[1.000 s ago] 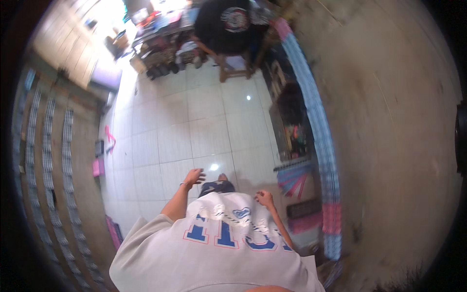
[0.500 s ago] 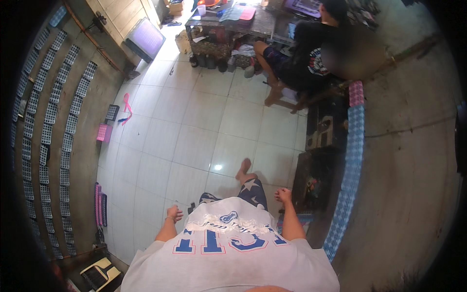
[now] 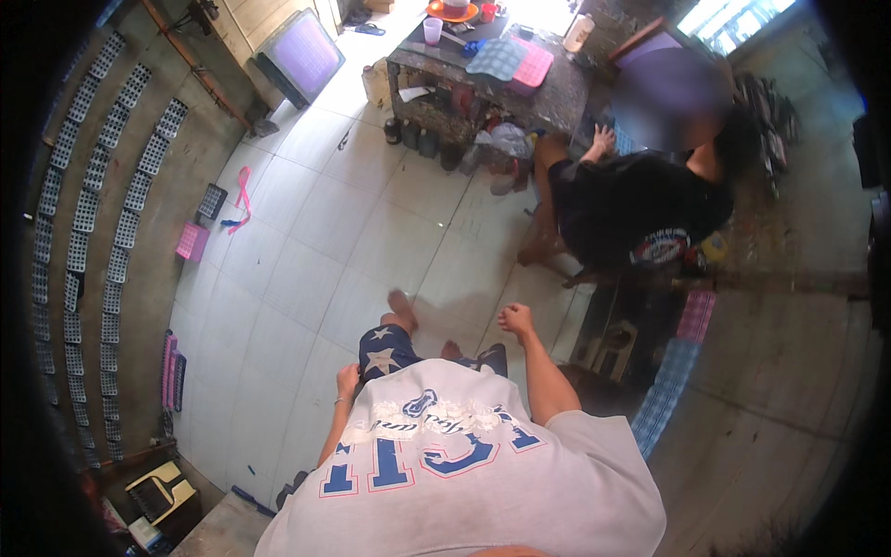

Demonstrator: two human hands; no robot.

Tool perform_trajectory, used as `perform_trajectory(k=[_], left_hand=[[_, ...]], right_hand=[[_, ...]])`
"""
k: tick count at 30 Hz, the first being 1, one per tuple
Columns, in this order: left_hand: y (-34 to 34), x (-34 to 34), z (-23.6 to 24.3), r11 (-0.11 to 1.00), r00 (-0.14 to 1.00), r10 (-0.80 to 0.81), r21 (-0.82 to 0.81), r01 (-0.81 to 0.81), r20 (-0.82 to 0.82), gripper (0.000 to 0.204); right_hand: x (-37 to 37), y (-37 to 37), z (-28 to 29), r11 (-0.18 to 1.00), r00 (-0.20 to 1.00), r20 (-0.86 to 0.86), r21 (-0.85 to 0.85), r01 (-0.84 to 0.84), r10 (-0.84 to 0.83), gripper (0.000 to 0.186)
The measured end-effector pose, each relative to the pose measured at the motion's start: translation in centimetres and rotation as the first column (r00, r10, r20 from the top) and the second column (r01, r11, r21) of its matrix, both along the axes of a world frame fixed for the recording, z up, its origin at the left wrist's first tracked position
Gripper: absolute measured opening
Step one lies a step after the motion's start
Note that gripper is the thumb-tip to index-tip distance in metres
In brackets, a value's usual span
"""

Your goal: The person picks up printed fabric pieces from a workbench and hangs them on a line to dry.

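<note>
I am walking over a pale tiled floor (image 3: 278, 306). My left hand (image 3: 348, 379) hangs beside the leg of my blue star-patterned shorts (image 3: 383, 357), its fingers curled with nothing seen in them. My right hand (image 3: 516, 318) swings forward over the tiles, loosely closed and holding nothing visible. Ahead on the right, a co-worker in a black shirt (image 3: 640, 200) sits at a dark workbench (image 3: 557, 102), one hand (image 3: 603, 141) on a blue plastic piece. A blue and a pink plastic sheet (image 3: 531, 69) lie on the bench.
Rows of small grey baskets (image 3: 116, 237) hang on the left wall. Pink and dark baskets (image 3: 192, 241) stand below, near a pink strap (image 3: 244, 190). Blue stacked baskets (image 3: 670, 376) line the right side. A dustpan (image 3: 160, 492) is at lower left; bottles (image 3: 427, 142) stand under the bench.
I have stepped forward and my view has turned right, bringing the bench and co-worker closer. My right hand has swung forward; my left has drawn in against my shorts.
</note>
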State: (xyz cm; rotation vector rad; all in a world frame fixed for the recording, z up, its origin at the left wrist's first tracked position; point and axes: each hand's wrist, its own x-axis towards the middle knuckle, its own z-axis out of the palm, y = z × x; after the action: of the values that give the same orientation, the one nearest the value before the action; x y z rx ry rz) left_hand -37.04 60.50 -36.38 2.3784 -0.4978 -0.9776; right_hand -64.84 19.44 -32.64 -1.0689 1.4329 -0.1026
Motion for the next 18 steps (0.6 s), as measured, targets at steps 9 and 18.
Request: perform_trajectory(k=[9,18], left_hand=[[-10.8,21.8,-2.4,0.981,0.992,-0.105,0.155,0.115,-0.072,0.038],[-33.5,44.1,7.8,0.839,0.788,0.494,-0.036,-0.543,-0.366,0.046]], right_hand=[[18.9,-14.1,1.1,0.962,0.965,-0.057,0.077,0.261,-0.257,0.017],[31.6,-22.1,-0.3,0.748,0.776,-0.003,0.265,0.609,-0.630,0.027]])
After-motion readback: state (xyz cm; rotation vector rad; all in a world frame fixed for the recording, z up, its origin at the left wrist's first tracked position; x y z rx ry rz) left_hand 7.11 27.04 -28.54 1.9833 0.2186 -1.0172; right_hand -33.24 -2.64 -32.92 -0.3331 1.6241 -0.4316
